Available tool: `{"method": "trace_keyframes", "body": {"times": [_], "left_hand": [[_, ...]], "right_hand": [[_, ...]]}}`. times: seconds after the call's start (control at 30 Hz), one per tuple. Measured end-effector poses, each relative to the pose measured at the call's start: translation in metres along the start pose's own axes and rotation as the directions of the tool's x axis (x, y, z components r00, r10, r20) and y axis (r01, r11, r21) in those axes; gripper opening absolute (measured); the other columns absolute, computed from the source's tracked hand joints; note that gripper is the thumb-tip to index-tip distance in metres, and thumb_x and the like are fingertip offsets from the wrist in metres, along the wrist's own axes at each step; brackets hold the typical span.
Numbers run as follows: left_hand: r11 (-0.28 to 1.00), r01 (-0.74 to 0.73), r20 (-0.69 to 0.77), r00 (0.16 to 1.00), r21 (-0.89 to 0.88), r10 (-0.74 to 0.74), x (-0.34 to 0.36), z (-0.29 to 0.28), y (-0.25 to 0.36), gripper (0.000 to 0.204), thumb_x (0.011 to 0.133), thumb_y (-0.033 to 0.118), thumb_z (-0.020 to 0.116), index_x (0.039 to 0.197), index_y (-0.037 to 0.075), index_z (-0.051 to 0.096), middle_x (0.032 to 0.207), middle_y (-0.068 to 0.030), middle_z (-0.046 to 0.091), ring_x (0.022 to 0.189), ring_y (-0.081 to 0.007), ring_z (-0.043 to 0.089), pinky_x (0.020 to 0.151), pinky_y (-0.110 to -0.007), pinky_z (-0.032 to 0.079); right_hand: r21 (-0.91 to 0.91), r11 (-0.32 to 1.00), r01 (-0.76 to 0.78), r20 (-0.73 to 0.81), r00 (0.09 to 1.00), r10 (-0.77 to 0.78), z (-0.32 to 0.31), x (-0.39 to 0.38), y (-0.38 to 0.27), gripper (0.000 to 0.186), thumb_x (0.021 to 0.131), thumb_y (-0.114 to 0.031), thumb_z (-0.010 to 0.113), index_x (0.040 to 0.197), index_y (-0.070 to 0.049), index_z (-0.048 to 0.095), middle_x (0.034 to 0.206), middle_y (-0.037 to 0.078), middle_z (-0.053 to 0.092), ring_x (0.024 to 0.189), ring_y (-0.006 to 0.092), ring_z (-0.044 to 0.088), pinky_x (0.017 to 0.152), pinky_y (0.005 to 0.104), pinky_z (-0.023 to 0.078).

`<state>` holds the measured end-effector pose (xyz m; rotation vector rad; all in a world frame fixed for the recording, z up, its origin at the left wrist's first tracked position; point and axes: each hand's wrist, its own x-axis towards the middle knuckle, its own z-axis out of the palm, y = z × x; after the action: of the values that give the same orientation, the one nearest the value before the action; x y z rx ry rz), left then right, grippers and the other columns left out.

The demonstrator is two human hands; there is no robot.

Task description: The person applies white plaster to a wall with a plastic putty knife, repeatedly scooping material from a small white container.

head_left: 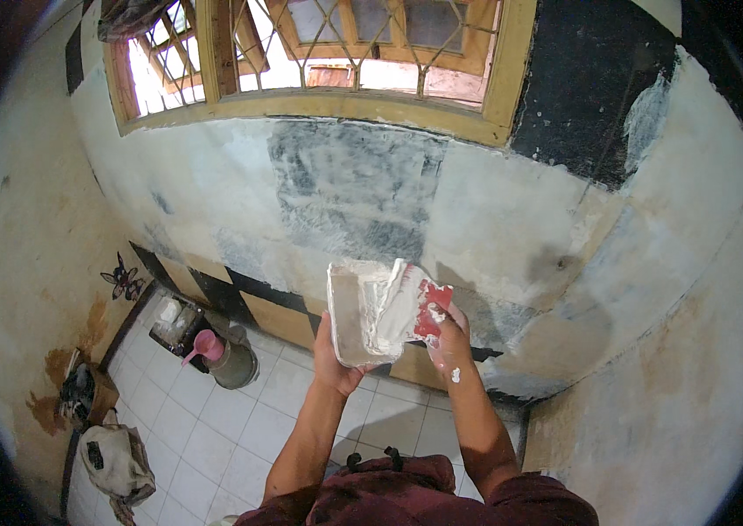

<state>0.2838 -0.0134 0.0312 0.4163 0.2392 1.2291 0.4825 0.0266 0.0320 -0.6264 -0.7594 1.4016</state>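
My left hand (334,364) grips a rectangular plastic tub (347,302) by its left side and bottom corner. White paste coats the tub's rim and its right half. In my right hand (449,331) is a red plastic scraper (431,309), its fingers closed round it. Thick white paste (396,302) covers the scraper's left part, which lies against the tub's right edge. A blob of paste sticks to my right wrist. Both hands are held out in front of the wall (485,202), which is partly smeared white over dark patches.
Above is a yellow-framed window (301,110) with a metal grille. On the tiled floor (240,421) stand a dark bucket (236,366), a pink dipper (205,345) and a dark box (177,323). A pale sack (117,460) and a cardboard box (102,394) sit along the left wall.
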Motion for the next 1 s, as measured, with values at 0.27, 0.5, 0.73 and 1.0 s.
{"method": "trace_keyframes", "body": {"times": [0.27,0.5,0.73,1.0], "left_hand": [[1.000,0.005,-0.113,0.994,-0.013,-0.006,0.001,0.018,-0.006,0.071,0.094,0.061,0.030,0.141,0.008,0.040,0.130,-0.0161,0.055,0.109,-0.0345,0.062,0.080,-0.053,0.057],[1.000,-0.018,-0.088,0.996,0.015,0.019,0.001,0.015,-0.001,0.071,0.095,0.061,0.026,0.143,0.009,0.037,0.132,-0.0148,0.053,0.111,-0.0328,0.061,0.081,-0.049,0.057],[1.000,-0.021,0.078,0.997,-0.012,0.022,0.012,0.021,-0.006,0.070,0.095,0.059,0.026,0.140,0.007,0.040,0.126,-0.0140,0.057,0.104,-0.0312,0.064,0.071,-0.045,0.059],[1.000,-0.024,-0.080,0.997,-0.006,0.024,0.009,0.033,-0.004,0.069,0.095,0.058,0.028,0.140,0.008,0.040,0.129,-0.0149,0.055,0.109,-0.0331,0.062,0.075,-0.048,0.059]], "right_hand": [[0.178,0.942,0.286,-0.176,0.951,-0.255,-0.017,0.036,-0.070,0.047,0.085,-0.009,0.063,0.130,-0.009,0.050,0.121,0.006,0.058,0.109,0.0223,0.057,0.095,0.0396,0.046],[-0.734,-0.561,0.383,0.642,0.119,-0.758,0.050,0.092,-0.282,0.032,0.081,-0.002,0.062,0.113,-0.005,0.061,0.102,0.014,0.058,0.092,0.0295,0.061,0.084,0.0364,0.050],[-0.519,-0.854,0.023,0.730,0.532,-0.429,0.003,0.161,-0.344,0.031,0.076,-0.005,0.059,0.107,-0.003,0.062,0.110,0.022,0.056,0.085,0.0391,0.062,0.075,0.0466,0.052],[-0.653,-0.727,0.211,0.568,0.772,-0.286,-0.039,0.115,-0.262,0.027,0.082,-0.007,0.053,0.107,-0.006,0.063,0.111,0.020,0.055,0.094,0.0374,0.060,0.082,0.0469,0.050]]}}
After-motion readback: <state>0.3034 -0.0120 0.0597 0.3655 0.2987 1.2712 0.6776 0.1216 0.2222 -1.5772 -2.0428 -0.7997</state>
